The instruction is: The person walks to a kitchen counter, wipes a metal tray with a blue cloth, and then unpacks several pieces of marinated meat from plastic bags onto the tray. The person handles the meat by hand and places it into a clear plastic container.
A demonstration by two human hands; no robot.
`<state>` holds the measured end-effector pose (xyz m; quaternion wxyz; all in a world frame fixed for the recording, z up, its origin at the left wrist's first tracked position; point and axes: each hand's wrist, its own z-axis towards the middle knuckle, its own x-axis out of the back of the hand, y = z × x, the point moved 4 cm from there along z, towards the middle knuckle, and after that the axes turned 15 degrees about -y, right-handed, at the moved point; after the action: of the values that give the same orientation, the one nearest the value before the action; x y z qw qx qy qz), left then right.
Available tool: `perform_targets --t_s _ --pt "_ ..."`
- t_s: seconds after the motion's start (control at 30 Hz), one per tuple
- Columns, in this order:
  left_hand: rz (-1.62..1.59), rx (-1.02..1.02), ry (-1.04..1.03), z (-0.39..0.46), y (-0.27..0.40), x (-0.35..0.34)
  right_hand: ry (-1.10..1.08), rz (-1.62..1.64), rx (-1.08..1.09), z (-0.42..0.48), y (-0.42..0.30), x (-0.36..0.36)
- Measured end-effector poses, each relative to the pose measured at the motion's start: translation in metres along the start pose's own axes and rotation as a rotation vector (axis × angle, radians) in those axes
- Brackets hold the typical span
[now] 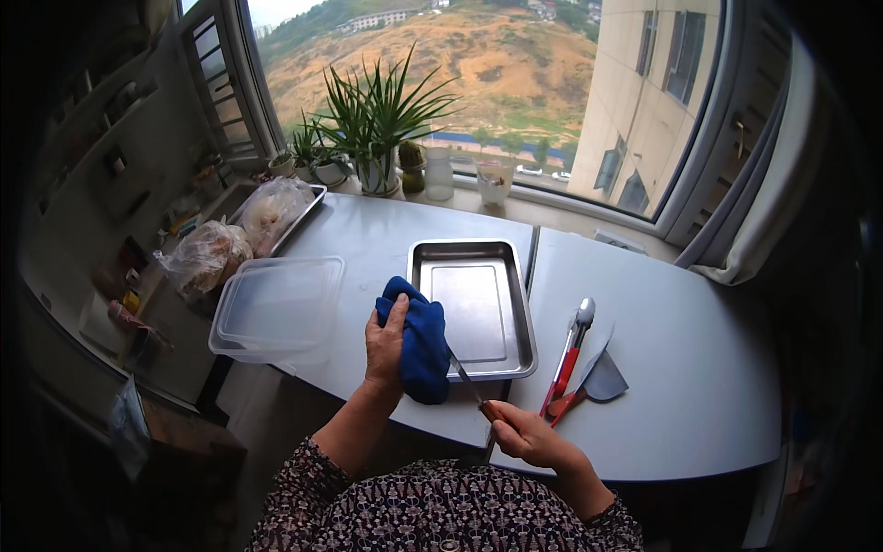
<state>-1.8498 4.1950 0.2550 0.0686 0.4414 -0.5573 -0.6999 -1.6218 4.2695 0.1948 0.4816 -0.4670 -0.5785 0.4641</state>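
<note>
My left hand (388, 345) grips a blue cloth (422, 352), bunched up with its thumb on top. In my right hand (521, 433) is the handle of a metal utensil (465, 376), whose far end is hidden in the cloth; its kind cannot be told. Just beyond both hands lies a rectangular stainless steel tray (524, 324). To the right of it rest tongs (569, 359) with red handles, beside a grey-bladed scraper or spatula (607, 378) and another utensil partly overlapping it.
A clear plastic container or lid (276, 310) sits at the table's left edge. Behind it, plastic bags with contents (210, 255) lie by a metal tray (303, 217). Potted plants (376, 165) and a glass jar (439, 174) line the windowsill. A seam (532, 259) divides the white table.
</note>
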Motion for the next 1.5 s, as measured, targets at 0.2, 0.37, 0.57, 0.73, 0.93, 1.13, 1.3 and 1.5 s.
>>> perform_targets --t_s 0.2,0.37,0.57,0.73,0.93,1.13,1.3,1.5 --pt "0.059 -0.334 0.000 0.010 0.043 0.022 -0.140 0.763 0.110 -0.021 -0.019 -0.001" --pt "0.466 -0.498 -0.129 0.006 0.054 0.017 -0.214 1.208 0.255 -0.027 -0.011 -0.005" --pt "-0.051 0.338 -0.611 0.001 -0.058 0.039 -0.292 1.395 0.155 0.003 -0.008 -0.027" --pt "0.090 0.274 -0.762 -0.003 -0.070 0.049 -0.162 1.287 0.140 -0.009 -0.009 -0.028" --pt "0.615 -0.146 -0.466 -0.021 -0.027 0.081 0.123 0.921 0.373 -0.019 -0.012 0.006" --pt "-0.023 -0.145 -0.566 -0.013 -0.041 0.028 0.242 -0.355 0.114 0.026 -0.018 -0.019" --pt "-0.073 -0.457 -0.386 0.011 0.003 0.080 0.105 -0.313 0.104 0.027 -0.027 -0.014" --pt "-0.257 -0.426 -0.343 -0.015 0.005 0.082 0.544 -0.705 0.118 0.089 0.001 0.071"
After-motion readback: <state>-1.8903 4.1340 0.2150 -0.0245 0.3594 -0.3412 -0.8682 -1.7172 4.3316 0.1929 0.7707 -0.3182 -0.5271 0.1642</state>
